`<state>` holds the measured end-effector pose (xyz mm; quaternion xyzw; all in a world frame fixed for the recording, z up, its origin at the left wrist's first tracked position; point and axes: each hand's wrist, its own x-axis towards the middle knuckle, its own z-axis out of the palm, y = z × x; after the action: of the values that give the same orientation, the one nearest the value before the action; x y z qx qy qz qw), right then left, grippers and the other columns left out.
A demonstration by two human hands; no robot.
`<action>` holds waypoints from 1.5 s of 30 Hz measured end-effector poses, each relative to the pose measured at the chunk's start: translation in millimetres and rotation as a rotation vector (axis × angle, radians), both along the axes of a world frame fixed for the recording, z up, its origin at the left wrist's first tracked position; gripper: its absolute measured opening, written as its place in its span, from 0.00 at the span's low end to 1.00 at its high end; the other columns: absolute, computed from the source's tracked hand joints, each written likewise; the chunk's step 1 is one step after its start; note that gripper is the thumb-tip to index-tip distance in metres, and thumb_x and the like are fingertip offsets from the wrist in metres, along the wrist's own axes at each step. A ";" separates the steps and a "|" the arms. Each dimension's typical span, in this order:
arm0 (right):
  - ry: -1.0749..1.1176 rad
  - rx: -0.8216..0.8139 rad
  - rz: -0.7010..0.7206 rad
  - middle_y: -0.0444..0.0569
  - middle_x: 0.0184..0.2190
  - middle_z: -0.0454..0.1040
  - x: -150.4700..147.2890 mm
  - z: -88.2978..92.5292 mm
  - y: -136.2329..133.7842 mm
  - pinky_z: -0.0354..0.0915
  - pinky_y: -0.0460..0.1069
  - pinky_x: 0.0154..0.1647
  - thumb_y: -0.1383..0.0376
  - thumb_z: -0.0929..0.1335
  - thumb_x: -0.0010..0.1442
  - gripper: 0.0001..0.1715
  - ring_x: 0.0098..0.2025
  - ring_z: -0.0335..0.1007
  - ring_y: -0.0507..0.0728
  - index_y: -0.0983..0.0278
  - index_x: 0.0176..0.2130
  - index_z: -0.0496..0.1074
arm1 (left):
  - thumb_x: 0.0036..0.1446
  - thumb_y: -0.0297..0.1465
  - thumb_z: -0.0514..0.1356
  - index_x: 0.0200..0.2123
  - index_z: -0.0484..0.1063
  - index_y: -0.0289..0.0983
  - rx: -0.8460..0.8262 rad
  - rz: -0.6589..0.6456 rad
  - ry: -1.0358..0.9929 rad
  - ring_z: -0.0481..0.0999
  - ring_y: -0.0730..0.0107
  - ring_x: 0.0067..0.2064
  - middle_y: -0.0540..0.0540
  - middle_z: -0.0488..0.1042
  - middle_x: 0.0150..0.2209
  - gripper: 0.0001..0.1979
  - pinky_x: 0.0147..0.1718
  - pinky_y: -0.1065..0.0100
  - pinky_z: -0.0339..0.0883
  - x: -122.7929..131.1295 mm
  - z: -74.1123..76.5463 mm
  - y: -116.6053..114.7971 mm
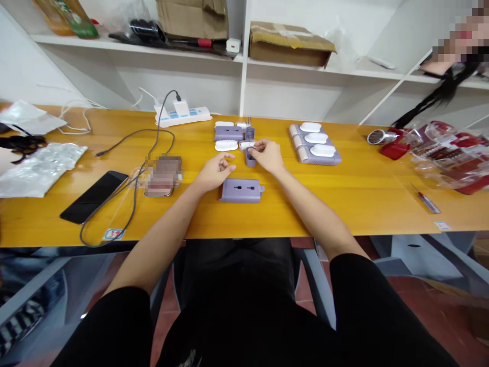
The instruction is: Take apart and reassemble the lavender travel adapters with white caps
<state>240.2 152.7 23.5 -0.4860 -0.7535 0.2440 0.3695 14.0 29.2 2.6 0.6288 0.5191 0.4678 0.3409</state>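
Note:
My right hand (269, 157) pinches a small white cylindrical piece (247, 145) just above a small purple container (250, 160). My left hand (214, 172) holds nothing; its fingers are curled and apart over the table. Just in front of it lies a purple case part (240, 190) with two dark marks shaped like plugs. Beyond my left hand sits a white oval piece (226, 146), and behind that another purple case part (228, 133). An upright purple part (249, 133) stands behind the white cylindrical piece.
To the right are purple cases with white oval pieces (318, 138). A power strip (184, 117), a dark cable (134, 204) and a black phone (94, 197) occupy the left. A screwdriver (428, 202) and red-and-clear parts (451, 150) lie far right, near another person's hair.

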 end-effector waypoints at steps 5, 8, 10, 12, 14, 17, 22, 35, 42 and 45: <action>-0.159 0.051 0.029 0.53 0.38 0.85 -7.5 -2.4 0.8 0.80 0.67 0.58 0.60 0.79 0.65 0.10 0.45 0.85 0.69 0.59 0.45 0.80 | 0.65 0.38 0.68 0.56 0.76 0.41 -0.010 -0.020 0.040 0.72 0.66 0.33 0.53 0.72 0.32 0.18 0.39 0.62 0.64 -1.2 -0.6 -0.3; -0.198 0.091 0.017 0.53 0.38 0.84 -7.1 -4.8 4.0 0.80 0.68 0.58 0.60 0.80 0.65 0.10 0.46 0.83 0.69 0.59 0.44 0.81 | 0.64 0.39 0.68 0.56 0.76 0.42 -0.019 -0.024 0.038 0.73 0.65 0.34 0.53 0.73 0.33 0.19 0.39 0.61 0.65 -1.3 -0.6 -0.1; -0.199 0.126 0.019 0.55 0.40 0.84 -5.6 -7.1 6.8 0.79 0.69 0.60 0.59 0.80 0.65 0.10 0.47 0.82 0.70 0.59 0.44 0.81 | 0.63 0.40 0.69 0.55 0.76 0.42 -0.028 -0.022 0.040 0.73 0.64 0.34 0.52 0.73 0.33 0.19 0.39 0.61 0.65 -1.0 -0.3 -0.1; -0.202 0.167 0.032 0.57 0.45 0.85 -4.1 -8.9 9.4 0.79 0.69 0.62 0.58 0.80 0.64 0.11 0.50 0.82 0.70 0.59 0.44 0.81 | 0.63 0.40 0.69 0.55 0.76 0.42 -0.033 -0.023 0.047 0.73 0.64 0.33 0.52 0.73 0.33 0.19 0.40 0.60 0.66 -0.5 0.1 -0.5; -0.213 0.189 0.048 0.58 0.48 0.84 -3.0 -9.6 11.2 0.79 0.69 0.63 0.58 0.80 0.64 0.12 0.51 0.81 0.70 0.60 0.45 0.82 | 0.63 0.40 0.69 0.55 0.76 0.42 -0.034 -0.028 0.055 0.73 0.64 0.33 0.52 0.74 0.33 0.19 0.40 0.60 0.66 0.1 0.5 -1.1; -0.217 0.173 0.064 0.60 0.49 0.84 -1.9 -8.7 11.8 0.78 0.69 0.64 0.56 0.80 0.65 0.14 0.52 0.81 0.71 0.61 0.45 0.82 | 0.64 0.39 0.69 0.55 0.76 0.42 -0.033 -0.036 0.066 0.73 0.64 0.33 0.52 0.74 0.33 0.18 0.39 0.61 0.66 0.7 0.7 -2.3; -0.175 0.170 0.106 0.61 0.51 0.85 4.0 -2.8 9.1 0.77 0.68 0.64 0.53 0.79 0.67 0.18 0.53 0.82 0.70 0.62 0.49 0.83 | 0.66 0.39 0.68 0.54 0.78 0.41 -0.027 -0.047 0.098 0.73 0.65 0.32 0.51 0.76 0.34 0.16 0.37 0.61 0.67 -0.1 0.9 -3.5; -0.023 0.063 0.199 0.57 0.62 0.85 31.5 -19.6 -4.6 0.78 0.66 0.65 0.56 0.76 0.68 0.23 0.54 0.84 0.66 0.59 0.59 0.81 | 0.65 0.42 0.69 0.52 0.80 0.41 -0.025 -0.067 0.138 0.73 0.63 0.33 0.48 0.77 0.34 0.16 0.37 0.61 0.67 -1.0 3.1 -5.3; -0.089 0.136 0.214 0.60 0.62 0.81 20.8 -26.2 -10.8 0.76 0.67 0.70 0.60 0.80 0.62 0.30 0.61 0.81 0.69 0.61 0.61 0.81 | 0.65 0.42 0.69 0.52 0.82 0.40 -0.029 -0.064 0.151 0.74 0.63 0.33 0.47 0.79 0.35 0.17 0.37 0.61 0.68 -2.0 4.5 -5.7; -0.097 0.120 0.215 0.61 0.65 0.81 23.0 -25.5 -12.4 0.77 0.68 0.69 0.63 0.78 0.63 0.31 0.60 0.82 0.69 0.61 0.64 0.79 | 0.65 0.42 0.68 0.51 0.82 0.40 -0.032 -0.061 0.158 0.74 0.63 0.33 0.47 0.79 0.35 0.16 0.37 0.61 0.67 -2.3 6.0 -6.4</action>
<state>263.1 140.3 -1.9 -0.3907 -0.8315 0.2130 0.3325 11.7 22.8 8.6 0.6738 0.5325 0.3978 0.3228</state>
